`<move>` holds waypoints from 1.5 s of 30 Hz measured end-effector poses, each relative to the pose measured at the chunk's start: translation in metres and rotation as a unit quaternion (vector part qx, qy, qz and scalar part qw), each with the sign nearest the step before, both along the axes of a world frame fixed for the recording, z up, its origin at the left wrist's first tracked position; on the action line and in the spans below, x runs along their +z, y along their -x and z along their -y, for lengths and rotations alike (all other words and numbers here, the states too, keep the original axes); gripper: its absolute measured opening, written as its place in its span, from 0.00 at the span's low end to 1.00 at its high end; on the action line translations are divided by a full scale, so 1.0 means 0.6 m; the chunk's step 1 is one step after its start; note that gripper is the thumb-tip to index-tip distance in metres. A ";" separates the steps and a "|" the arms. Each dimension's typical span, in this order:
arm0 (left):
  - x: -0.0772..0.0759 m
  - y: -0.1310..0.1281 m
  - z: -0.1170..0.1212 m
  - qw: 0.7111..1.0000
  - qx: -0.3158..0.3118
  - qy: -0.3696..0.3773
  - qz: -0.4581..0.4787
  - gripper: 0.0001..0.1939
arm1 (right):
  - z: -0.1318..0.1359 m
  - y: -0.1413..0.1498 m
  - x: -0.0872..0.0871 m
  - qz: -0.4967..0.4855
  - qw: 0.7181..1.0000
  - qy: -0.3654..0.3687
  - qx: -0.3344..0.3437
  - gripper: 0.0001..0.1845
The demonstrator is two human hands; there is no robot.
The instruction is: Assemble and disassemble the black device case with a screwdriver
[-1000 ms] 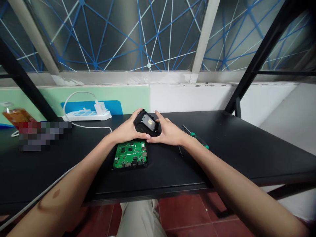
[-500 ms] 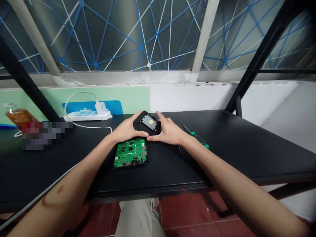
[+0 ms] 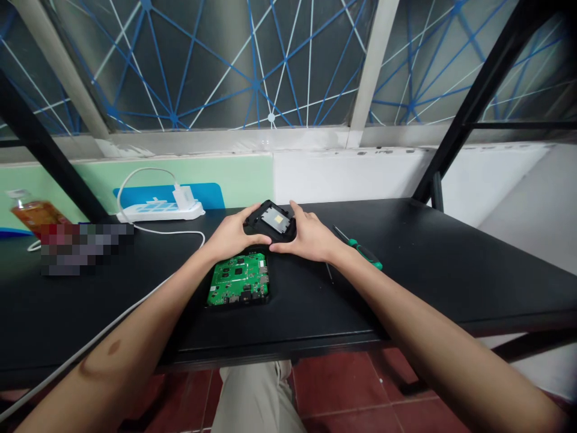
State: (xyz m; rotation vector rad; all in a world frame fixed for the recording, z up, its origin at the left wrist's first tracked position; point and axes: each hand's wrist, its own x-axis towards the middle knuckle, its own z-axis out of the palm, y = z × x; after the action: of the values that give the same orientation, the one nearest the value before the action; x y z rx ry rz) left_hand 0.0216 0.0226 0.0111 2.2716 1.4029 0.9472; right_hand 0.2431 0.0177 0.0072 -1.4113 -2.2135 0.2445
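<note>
Between my two hands is a black plastic case cover (image 3: pixel 255 227) with a silver metal plate (image 3: pixel 275 220) inside it, tilted so its inner side faces me. My left hand (image 3: pixel 231 236) grips its left edge, thumb along the near side. On the right edge my right hand (image 3: pixel 307 236) is closed, its thumb almost meeting the left one. Just nearer to me, a green circuit board (image 3: pixel 238 279) lies in a black shell on the table, its far edge close under my left hand.
A green-handled screwdriver (image 3: pixel 366 255) lies right of my right hand, and a thin metal shaft (image 3: pixel 330 273) shows by my wrist. Behind on the left are a white power strip (image 3: pixel 157 210) with a plugged-in charger (image 3: pixel 184 197) and a bottle (image 3: pixel 40 213). A white cable (image 3: pixel 130 308) passes my left forearm.
The case cover has tilted slightly and shifted a little to the right in my hands. My right fingers have moved slightly with it. The circuit board stays in place.
</note>
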 end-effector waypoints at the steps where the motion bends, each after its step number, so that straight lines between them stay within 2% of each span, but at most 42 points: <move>1: -0.001 0.000 -0.001 1.000 0.002 -0.010 -0.001 0.46 | 0.000 0.000 0.000 -0.001 1.000 -0.002 -0.004 0.71; 8: -0.010 -0.002 -0.001 0.997 -0.030 -0.075 -0.014 0.37 | -0.003 -0.001 0.000 0.007 1.000 -0.015 -0.017 0.70; 12: -0.012 -0.001 0.000 0.994 -0.026 -0.096 -0.037 0.30 | -0.003 0.000 0.002 0.009 1.000 -0.016 -0.022 0.70; 20: -0.009 -0.004 0.004 0.993 -0.027 -0.100 -0.060 0.24 | 0.000 0.004 0.002 0.019 0.998 -0.035 -0.043 0.69; 27: -0.011 -0.005 0.002 0.994 -0.019 -0.096 -0.056 0.23 | 0.002 0.005 0.000 0.019 0.996 -0.064 -0.059 0.67; 41: -0.009 -0.007 0.003 0.994 -0.017 -0.091 -0.058 0.22 | 0.002 0.005 -0.001 0.016 0.996 -0.066 -0.056 0.68; 45: -0.012 -0.005 0.001 0.995 -0.020 -0.085 -0.048 0.26 | 0.004 0.004 0.002 0.003 0.997 -0.053 -0.051 0.68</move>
State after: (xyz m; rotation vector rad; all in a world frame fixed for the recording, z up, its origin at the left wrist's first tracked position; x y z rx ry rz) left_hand 0.0245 0.0219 0.0041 2.4906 1.3563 0.9920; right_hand 0.2407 0.0153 0.0082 -1.4630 -2.1194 0.0850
